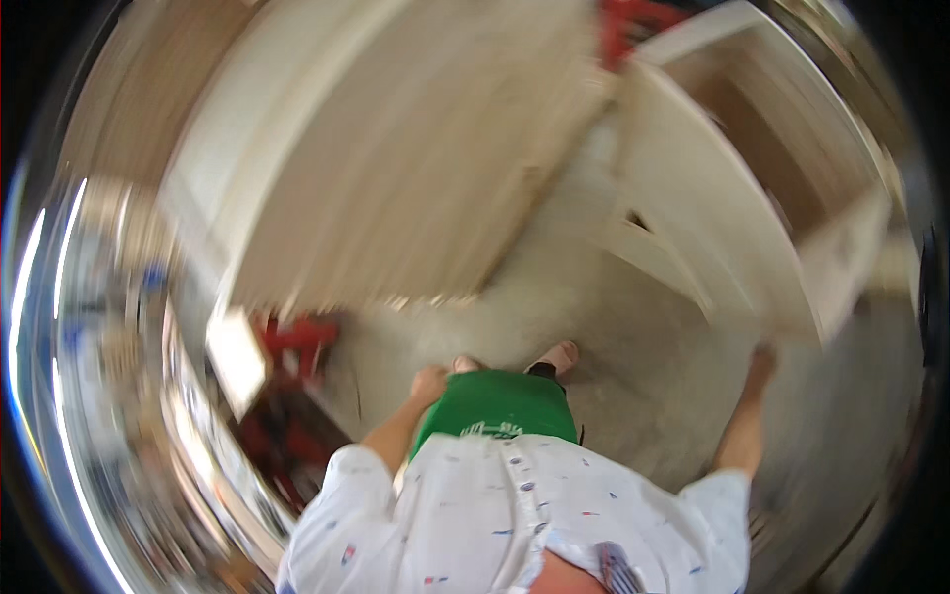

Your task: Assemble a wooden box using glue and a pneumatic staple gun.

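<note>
My left hand (429, 384) hangs by the left edge of the green apron (505, 401); it looks rounded, but blur hides how its fingers lie. Out to the right, my right hand (761, 362) is held just below the near corner of a pale wooden box-like cabinet (727, 198). Whether it touches that corner I cannot tell, since its fingers are smeared. Ahead on the left stands a large pale wooden panel or carcass (396, 168) with a broad flat face. Everything is blurred by motion.
Grey concrete floor (554, 297) runs between the two wooden pieces. Red metal equipment (300, 339) sits low beneath the left piece, and another red object (633, 25) is at the far end. Blurred shelves or stacked goods (119, 346) line the left side.
</note>
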Action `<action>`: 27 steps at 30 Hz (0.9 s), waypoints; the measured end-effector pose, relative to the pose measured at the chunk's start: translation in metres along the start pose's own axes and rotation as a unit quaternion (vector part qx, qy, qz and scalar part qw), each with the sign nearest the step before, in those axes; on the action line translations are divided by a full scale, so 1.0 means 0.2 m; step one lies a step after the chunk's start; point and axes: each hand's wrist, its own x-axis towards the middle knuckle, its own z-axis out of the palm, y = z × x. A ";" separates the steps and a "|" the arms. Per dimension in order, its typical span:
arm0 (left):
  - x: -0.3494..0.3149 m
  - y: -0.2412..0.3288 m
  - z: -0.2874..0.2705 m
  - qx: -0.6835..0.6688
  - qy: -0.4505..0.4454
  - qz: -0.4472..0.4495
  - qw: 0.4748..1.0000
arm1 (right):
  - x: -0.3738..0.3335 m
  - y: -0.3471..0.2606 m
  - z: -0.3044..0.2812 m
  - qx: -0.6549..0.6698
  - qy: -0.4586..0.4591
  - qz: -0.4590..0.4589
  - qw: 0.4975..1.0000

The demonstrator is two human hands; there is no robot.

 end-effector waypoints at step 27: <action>-0.88 -1.55 0.33 -0.607 0.360 -0.334 0.624 | -0.81 -3.79 -1.65 0.108 -0.301 -0.747 0.583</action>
